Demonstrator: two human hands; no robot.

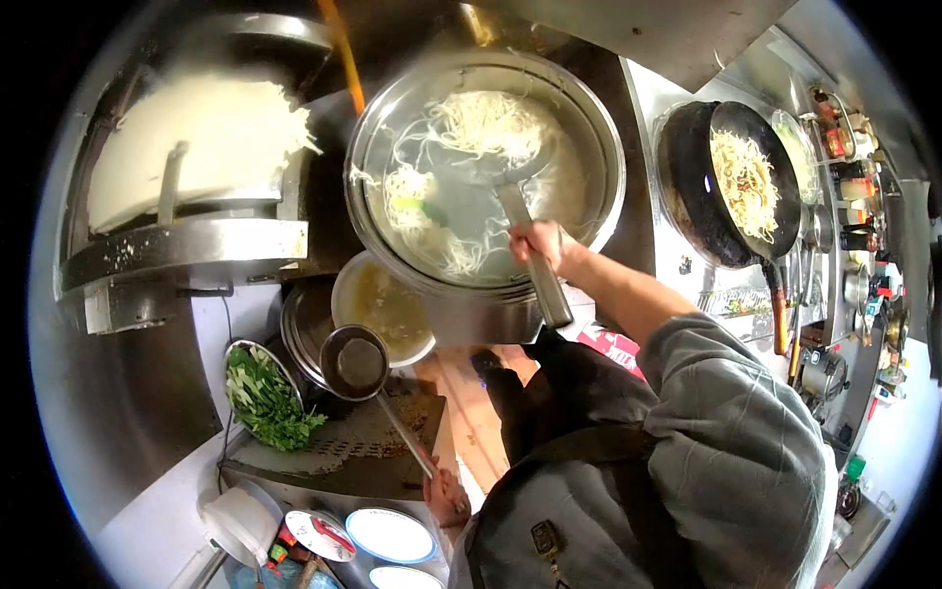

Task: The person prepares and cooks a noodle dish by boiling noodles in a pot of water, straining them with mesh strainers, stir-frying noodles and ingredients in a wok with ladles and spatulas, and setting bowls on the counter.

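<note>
My right hand is wrapped round the broad, flat handle of a metal skimmer. Its head dips into the water of a large steel pot, though steam and glare blur its shape. Pale noodles float there in loose clumps, with a bit of green among those at the left. Lower down, my left hand grips the end of a long ladle. The ladle's round bowl hangs beside a white basin of yellowish broth, overlapping its near edge.
On the left stands a machine holding a mass of pale dough or noodles. Leafy greens fill a bowl below it. At right, a black wok stands near a pan of browned noodles. Plates lie at the bottom.
</note>
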